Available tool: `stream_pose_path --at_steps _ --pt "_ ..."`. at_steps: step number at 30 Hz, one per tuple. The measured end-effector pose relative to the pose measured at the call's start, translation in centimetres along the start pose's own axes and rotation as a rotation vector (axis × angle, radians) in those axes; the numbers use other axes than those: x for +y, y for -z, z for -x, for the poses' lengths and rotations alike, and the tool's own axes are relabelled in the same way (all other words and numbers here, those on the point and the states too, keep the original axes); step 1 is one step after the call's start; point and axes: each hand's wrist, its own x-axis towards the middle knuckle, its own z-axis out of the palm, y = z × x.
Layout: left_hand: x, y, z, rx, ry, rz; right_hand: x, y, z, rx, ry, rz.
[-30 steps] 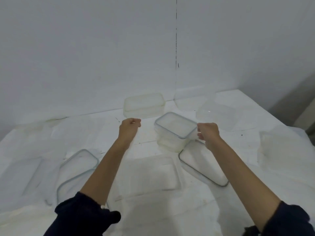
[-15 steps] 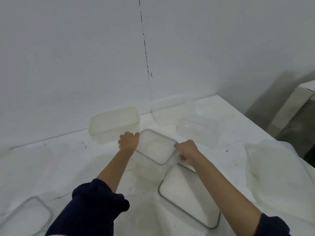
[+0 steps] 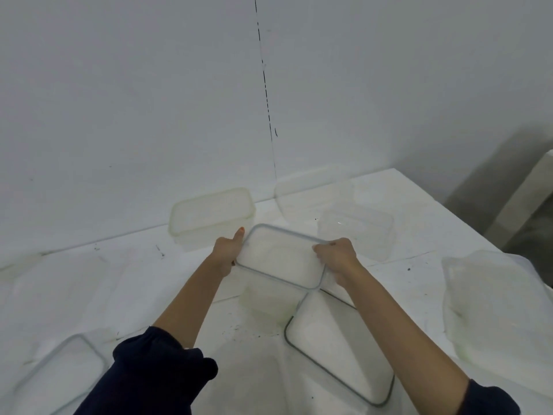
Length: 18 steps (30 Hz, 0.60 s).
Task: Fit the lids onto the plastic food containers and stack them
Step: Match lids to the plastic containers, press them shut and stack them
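Both hands hold the lidded clear rectangular plastic container [image 3: 281, 259] at mid-tabletop. The left hand [image 3: 226, 254] clasps its left end with the thumb lying straight along the grey lid rim. The right hand [image 3: 337, 256] curls its fingers over the right end.

Just behind stand a yellowish translucent rectangular tub [image 3: 211, 215] on the left and a clear open box [image 3: 357, 230] on the right. A third clear box [image 3: 311, 187] stands against the white wall [image 3: 119, 115].

A loose grey-rimmed flat lid [image 3: 339, 351] lies just in front, under the right forearm. A second grey-rimmed lid [image 3: 59, 369] lies at the near left, and a large clear tub [image 3: 493, 310] crowds the right.

The white tabletop [image 3: 119, 280] is barest to the left. Its right edge runs diagonally past the boxes.
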Motion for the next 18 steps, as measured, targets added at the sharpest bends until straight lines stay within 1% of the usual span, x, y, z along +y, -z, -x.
stream_pose_path --at_steps 5,7,9,12,15,18 --pt "0.8 2.6 3.6 -0.03 -0.02 0.167 -1.1 0.5 2.2 -0.008 0.08 -0.074" --pt "0.9 4.1 5.4 -0.041 -0.039 0.176 -1.4 0.6 3.2 -0.025 0.103 -0.09" --pt "0.7 5.7 6.9 -0.036 -0.063 0.172 -1.5 0.7 4.4 -0.052 0.097 -0.124" --pt "-0.3 7.8 9.8 -0.029 -0.068 0.231 -1.0 0.4 6.7 -0.104 0.082 -0.171" --pt "-2.0 9.1 12.1 0.035 -0.056 0.234 -0.4 -0.1 9.2 -0.167 0.116 -0.165" --pt "-4.7 10.1 13.7 0.115 -0.057 0.244 0.5 -0.8 11.3 -0.186 0.141 -0.171"
